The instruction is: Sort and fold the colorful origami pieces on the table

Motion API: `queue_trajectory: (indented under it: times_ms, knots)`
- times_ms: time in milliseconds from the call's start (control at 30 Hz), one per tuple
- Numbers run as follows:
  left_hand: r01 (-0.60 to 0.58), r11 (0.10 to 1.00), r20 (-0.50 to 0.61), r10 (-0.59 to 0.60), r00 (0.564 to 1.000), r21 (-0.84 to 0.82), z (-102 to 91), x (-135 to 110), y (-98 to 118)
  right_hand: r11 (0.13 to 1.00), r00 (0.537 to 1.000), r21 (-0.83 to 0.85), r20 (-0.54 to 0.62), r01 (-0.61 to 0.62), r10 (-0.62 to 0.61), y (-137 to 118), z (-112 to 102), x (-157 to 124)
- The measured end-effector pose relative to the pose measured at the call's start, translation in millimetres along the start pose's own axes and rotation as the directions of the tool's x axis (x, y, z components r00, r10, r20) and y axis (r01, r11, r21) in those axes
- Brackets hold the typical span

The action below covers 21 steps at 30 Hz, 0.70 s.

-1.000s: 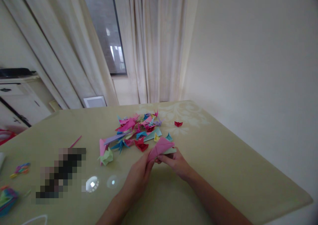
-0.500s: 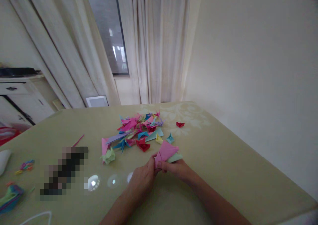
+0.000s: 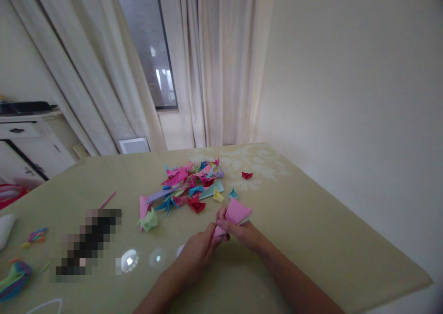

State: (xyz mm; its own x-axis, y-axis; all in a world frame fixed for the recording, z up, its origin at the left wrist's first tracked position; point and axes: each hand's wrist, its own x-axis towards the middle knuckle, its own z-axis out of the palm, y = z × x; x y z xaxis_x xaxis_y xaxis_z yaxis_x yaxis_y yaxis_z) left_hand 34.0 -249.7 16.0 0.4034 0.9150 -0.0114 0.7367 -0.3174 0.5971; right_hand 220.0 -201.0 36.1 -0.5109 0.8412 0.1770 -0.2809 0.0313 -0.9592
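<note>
Pink folded-paper wedge (image 3: 238, 210), pinched by left hand (image 3: 200, 247) at eight o'clock and right hand (image 3: 245, 232) at five, hands together, four o'clock from multicoloured origami-paper pile (image 3: 196, 190); probably light, crisp, crease-prone, best held by folded edges.

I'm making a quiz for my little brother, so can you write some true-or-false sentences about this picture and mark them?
1. The left hand and right hand both hold the folded pink paper. True.
2. The lone red folded-paper piece is in the left hand's grip. False: it lies on the greenish table.
3. The small yellow folded-paper piece lies nearer the hands than the lone red one. True.
4. The long cloth curtains are bright blue. False: they're cream.
</note>
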Motion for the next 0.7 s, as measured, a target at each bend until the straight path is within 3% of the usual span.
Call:
queue_trajectory:
  times_ms: [133,200,267,333,400,600,700]
  knots:
    - [-0.050,0.998,-0.150,0.043,0.988,-0.045,-15.0,17.5,0.4,0.988,0.965,0.105,-0.250,0.112,-0.083,3.3,-18.8,10.4]
    - [0.002,0.994,-0.280,0.029,0.960,0.111,-30.1,37.9,-2.2,0.971,0.909,0.161,-0.404,0.176,-0.097,1.2,-31.6,16.2]
    - [0.116,0.929,-0.369,0.023,0.929,0.351,-45.5,61.8,-6.9,0.960,0.863,0.179,-0.495,0.215,-0.101,-1.5,-42.5,20.4]
    - [0.224,0.833,-0.415,0.007,0.910,0.506,-55.7,83.7,-13.4,0.958,0.844,0.168,-0.525,0.231,-0.111,-2.3,-49.3,22.6]
    - [0.281,0.790,-0.429,-0.025,0.903,0.545,-58.5,99.4,-20.8,0.961,0.836,0.151,-0.537,0.230,-0.115,-0.7,-51.8,22.9]
    - [0.279,0.779,-0.399,-0.041,0.916,0.562,-62.0,112.7,-37.6,0.960,0.826,0.143,-0.549,0.240,-0.125,6.2,-47.4,22.0]
    - [0.356,0.868,-0.502,-0.150,0.852,0.346,-81.3,114.5,-39.2,0.958,0.805,0.133,-0.579,0.255,-0.133,6.0,-44.5,22.3]
